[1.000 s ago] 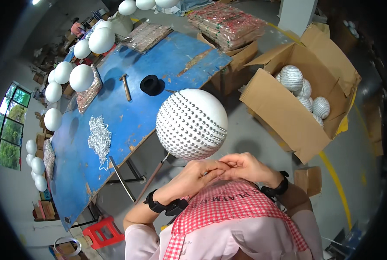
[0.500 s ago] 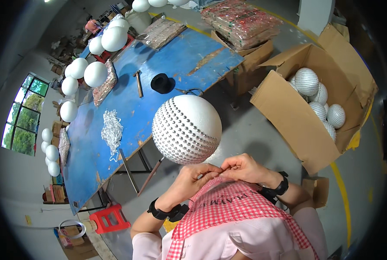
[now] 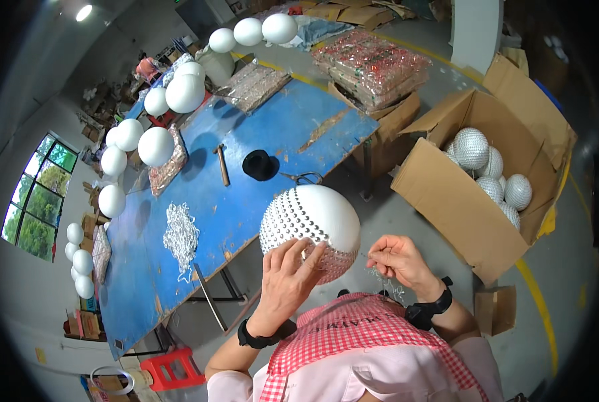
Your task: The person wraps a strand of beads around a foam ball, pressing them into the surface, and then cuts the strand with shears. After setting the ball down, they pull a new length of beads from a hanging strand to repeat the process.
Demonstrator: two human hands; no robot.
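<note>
A large white ball stands in front of me, its left and lower sides ringed with rows of silver beads. My left hand lies against its near side, fingers apart and fingertips touching the beaded surface. To the right of the ball, my right hand is closed in a pinch. A thin silver bead strand dangles below those fingers. Part of the beading is hidden behind my left hand. A heap of silver bead chain lies on the blue table to the left.
On the table are a hammer, a black cup-like object and scissors. Plain white balls stand along its far side. At right, an open carton holds several beaded balls. A red stool is at lower left.
My hands have parted from their pinch above the apron. The left has moved up onto the ball; the right has moved right, with the strand now showing. The view has shifted slightly.
</note>
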